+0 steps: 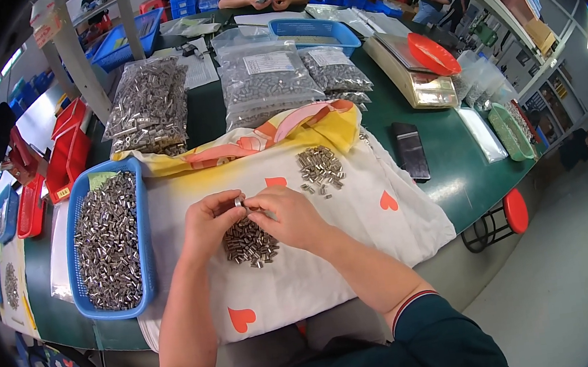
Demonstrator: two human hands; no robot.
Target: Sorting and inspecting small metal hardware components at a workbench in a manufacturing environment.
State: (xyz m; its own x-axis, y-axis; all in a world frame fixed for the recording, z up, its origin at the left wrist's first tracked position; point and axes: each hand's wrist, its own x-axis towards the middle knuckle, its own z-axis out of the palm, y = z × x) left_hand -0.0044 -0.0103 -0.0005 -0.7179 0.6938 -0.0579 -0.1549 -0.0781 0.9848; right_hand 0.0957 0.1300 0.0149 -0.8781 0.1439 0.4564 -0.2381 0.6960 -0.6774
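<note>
My left hand (213, 219) and my right hand (284, 213) meet over a white cloth (344, 250) printed with hearts. Between the left thumb and fingers is a small metal sleeve (239, 202), one end showing. The right fingertips are pinched together against it; whether they grip the same piece or another is hidden. Just below the hands lies a pile of small metal sleeves (252, 245), partly covered by them. A second, smaller pile of sleeves (321, 168) rests farther right on the cloth.
A blue basket (143, 235) full of metal sleeves stands at left. Behind the cloth are filled clear bags (146, 102), (265, 79). A dark wallet-like case (411, 151), a scale (404, 71) with a red tray (433, 54), and a red stool (515, 211) are at right. Someone sits opposite.
</note>
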